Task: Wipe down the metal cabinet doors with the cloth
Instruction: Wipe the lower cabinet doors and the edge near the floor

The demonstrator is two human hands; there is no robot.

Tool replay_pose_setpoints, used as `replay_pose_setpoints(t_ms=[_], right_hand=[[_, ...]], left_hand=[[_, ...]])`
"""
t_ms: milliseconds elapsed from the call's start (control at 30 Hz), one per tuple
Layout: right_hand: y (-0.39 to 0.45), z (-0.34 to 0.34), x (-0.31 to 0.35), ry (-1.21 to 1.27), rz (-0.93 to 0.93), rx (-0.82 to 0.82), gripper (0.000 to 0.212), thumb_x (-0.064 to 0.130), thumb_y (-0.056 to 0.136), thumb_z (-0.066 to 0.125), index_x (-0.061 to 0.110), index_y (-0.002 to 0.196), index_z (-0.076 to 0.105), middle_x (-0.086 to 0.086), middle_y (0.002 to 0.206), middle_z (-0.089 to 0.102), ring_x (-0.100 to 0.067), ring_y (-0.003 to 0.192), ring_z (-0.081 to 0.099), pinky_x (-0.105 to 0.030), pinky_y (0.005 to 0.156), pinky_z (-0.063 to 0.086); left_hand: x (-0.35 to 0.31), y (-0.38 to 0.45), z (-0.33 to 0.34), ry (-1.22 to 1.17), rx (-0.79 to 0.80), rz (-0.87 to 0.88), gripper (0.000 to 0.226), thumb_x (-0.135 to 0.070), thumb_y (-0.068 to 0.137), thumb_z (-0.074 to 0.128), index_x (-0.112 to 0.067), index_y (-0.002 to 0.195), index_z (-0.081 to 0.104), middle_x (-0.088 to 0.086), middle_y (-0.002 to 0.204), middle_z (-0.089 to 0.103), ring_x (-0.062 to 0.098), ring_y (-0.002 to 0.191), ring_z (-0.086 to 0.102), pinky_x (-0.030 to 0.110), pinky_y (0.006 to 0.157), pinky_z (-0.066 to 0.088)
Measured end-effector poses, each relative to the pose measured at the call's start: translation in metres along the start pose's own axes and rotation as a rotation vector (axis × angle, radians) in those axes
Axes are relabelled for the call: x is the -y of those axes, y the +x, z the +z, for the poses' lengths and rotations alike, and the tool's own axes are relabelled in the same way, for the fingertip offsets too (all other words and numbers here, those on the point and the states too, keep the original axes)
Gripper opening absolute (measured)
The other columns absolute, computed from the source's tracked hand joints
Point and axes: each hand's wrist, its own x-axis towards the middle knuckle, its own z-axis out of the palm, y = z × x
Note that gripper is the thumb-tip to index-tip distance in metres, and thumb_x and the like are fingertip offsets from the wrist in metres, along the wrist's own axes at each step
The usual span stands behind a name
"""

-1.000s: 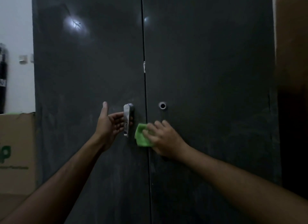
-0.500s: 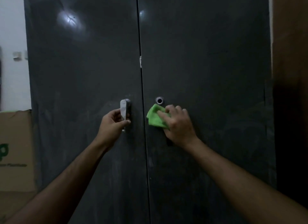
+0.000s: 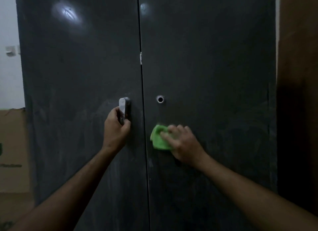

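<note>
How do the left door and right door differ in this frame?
The left door carries a silver handle; the right door has only a round keyhole. The left hand grips the handle on the left door, while the right hand presses a green cloth flat against the right door. Both are dark grey, streaky and closed.

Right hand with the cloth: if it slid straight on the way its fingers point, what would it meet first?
The right hand points up and left along the right door, pressing the cloth. The way looks bare up to the seam between the doors; the handle lies beyond, though it is hard to judge exactly.
</note>
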Motion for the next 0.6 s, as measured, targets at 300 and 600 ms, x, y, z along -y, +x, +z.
replay_pose_setpoints(t_ms=[300, 600], right_hand=[[0.006, -0.002, -0.016, 0.054, 0.377, -0.149, 0.061, 0.012, 0.067, 0.078, 0.015, 0.127, 0.069, -0.018, 0.116, 0.062, -0.038, 0.088, 0.06, -0.043, 0.073, 0.047], [0.002, -0.006, -0.04, 0.025, 0.463, -0.174, 0.056, 0.023, 0.071, 0.066, 0.017, 0.127, 0.067, -0.016, 0.116, 0.06, -0.037, 0.09, 0.059, -0.043, 0.074, 0.043]], left_hand=[[0.052, -0.022, 0.022, 0.242, -0.009, 0.141, 0.107, -0.068, 0.081, 0.068, -0.016, 0.164, 0.023, 0.005, 0.166, 0.034, 0.022, 0.153, 0.029, 0.042, 0.125, 0.025], [0.071, -0.026, 0.034, 0.258, 0.02, 0.101, 0.149, -0.092, 0.059, 0.07, -0.026, 0.167, -0.008, -0.007, 0.177, -0.004, 0.011, 0.162, -0.009, 0.041, 0.132, 0.002]])
